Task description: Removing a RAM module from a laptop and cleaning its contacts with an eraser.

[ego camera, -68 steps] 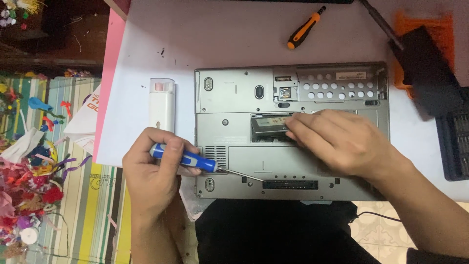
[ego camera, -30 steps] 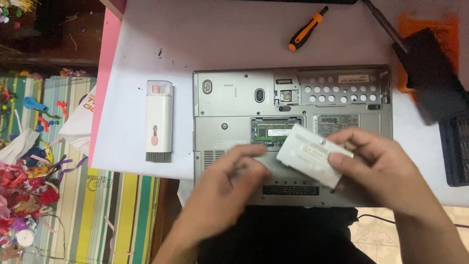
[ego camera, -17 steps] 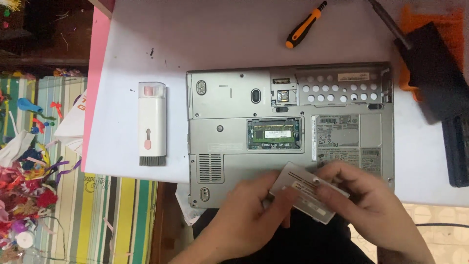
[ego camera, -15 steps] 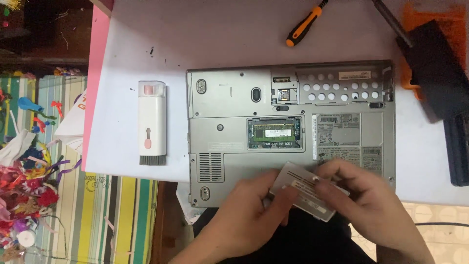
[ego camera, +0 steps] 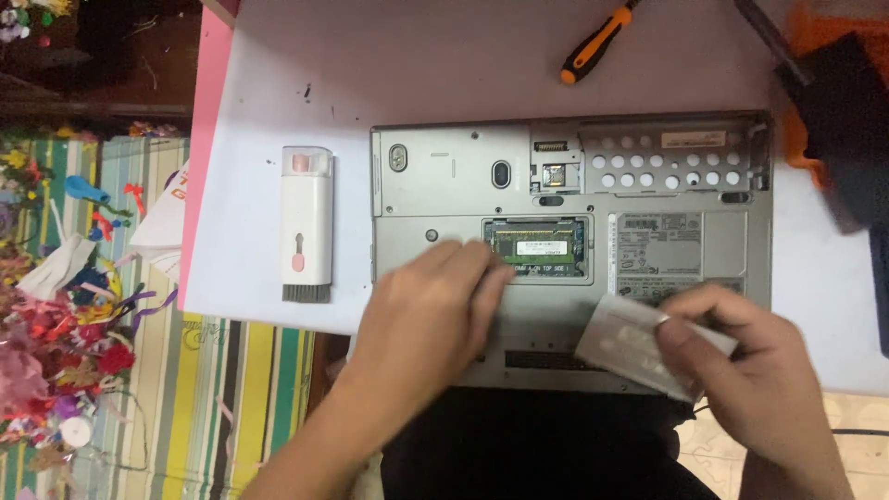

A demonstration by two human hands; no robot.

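Note:
A grey laptop (ego camera: 444, 185) lies bottom-up on the white table. Its memory bay is uncovered and shows a green memory module (ego camera: 540, 248). My left hand (ego camera: 428, 315) rests flat on the laptop's base, fingertips at the left edge of the bay, holding nothing. My right hand (ego camera: 741, 356) holds the grey cover plate (ego camera: 622, 339) over the laptop's front right corner, tilted.
A white and pink cleaning brush tool (ego camera: 306, 224) lies left of the laptop. An orange-handled screwdriver (ego camera: 597, 43) lies at the back. A black case (ego camera: 847, 130) on an orange mat sits at the right. Colourful craft clutter (ego camera: 65, 343) covers the floor at left.
The blue screwdriver left my left hand. The cover plate came off the memory bay and moved to the front right in my right hand. My left hand let go of it and moved onto the laptop.

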